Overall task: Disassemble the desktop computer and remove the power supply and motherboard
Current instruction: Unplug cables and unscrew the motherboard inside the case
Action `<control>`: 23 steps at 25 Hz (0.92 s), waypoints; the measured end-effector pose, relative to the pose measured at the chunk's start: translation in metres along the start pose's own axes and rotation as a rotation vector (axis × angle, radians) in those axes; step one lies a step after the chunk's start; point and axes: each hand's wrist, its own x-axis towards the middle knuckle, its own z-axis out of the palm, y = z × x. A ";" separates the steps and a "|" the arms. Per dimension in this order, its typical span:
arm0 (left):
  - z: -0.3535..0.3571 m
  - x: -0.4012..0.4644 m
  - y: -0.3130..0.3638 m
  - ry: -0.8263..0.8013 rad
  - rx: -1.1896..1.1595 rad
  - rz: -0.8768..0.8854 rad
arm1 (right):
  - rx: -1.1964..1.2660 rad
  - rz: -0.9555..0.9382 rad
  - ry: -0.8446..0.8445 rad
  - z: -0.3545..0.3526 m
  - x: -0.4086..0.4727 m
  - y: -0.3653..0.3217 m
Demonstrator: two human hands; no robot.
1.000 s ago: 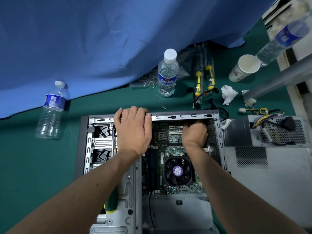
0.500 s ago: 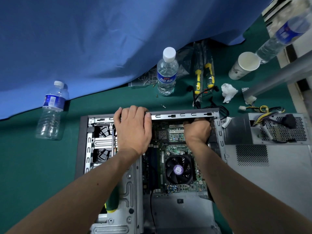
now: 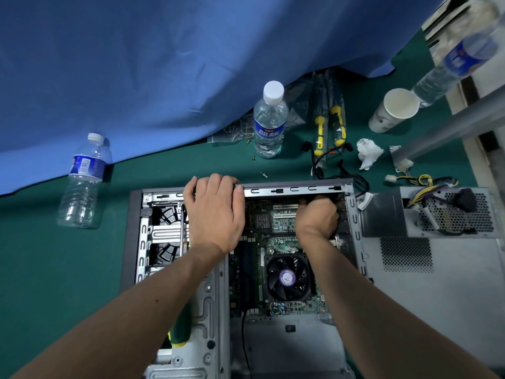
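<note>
The open desktop case (image 3: 295,190) lies flat on the green table. Inside it sits the green motherboard (image 3: 284,243) with its black CPU fan (image 3: 288,280). My left hand (image 3: 216,214) lies on the case's far rim, fingertips curled over the edge. My right hand (image 3: 317,217) is down in the far right corner of the case, fingers curled tight at the motherboard's far edge; what they hold is hidden. The grey power supply (image 3: 429,212) is outside the case to the right, cables trailing.
A green-and-yellow screwdriver (image 3: 179,332) rests in the case under my left forearm. Beyond the case are two water bottles (image 3: 269,121) (image 3: 83,181), packaged screwdrivers (image 3: 329,127), a paper cup (image 3: 393,110), a crumpled tissue (image 3: 367,153) and loose screws (image 3: 263,175). Blue cloth covers the back.
My right hand shifted slightly toward the far rim and back while staying clenched in the corner. My left hand has stayed on the rim.
</note>
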 end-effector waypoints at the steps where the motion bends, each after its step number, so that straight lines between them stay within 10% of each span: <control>1: 0.000 0.000 0.000 0.001 -0.001 -0.001 | 0.017 0.014 0.008 -0.001 0.002 0.000; 12: 0.001 0.000 0.000 0.011 -0.003 0.007 | -0.085 -0.148 -0.055 -0.012 -0.019 0.000; 19: -0.001 0.000 0.002 -0.001 0.010 0.006 | -0.401 -0.190 -0.376 -0.055 -0.044 0.017; 23: -0.003 0.000 0.003 0.009 0.002 0.009 | -0.337 -0.656 -0.158 -0.089 -0.059 0.005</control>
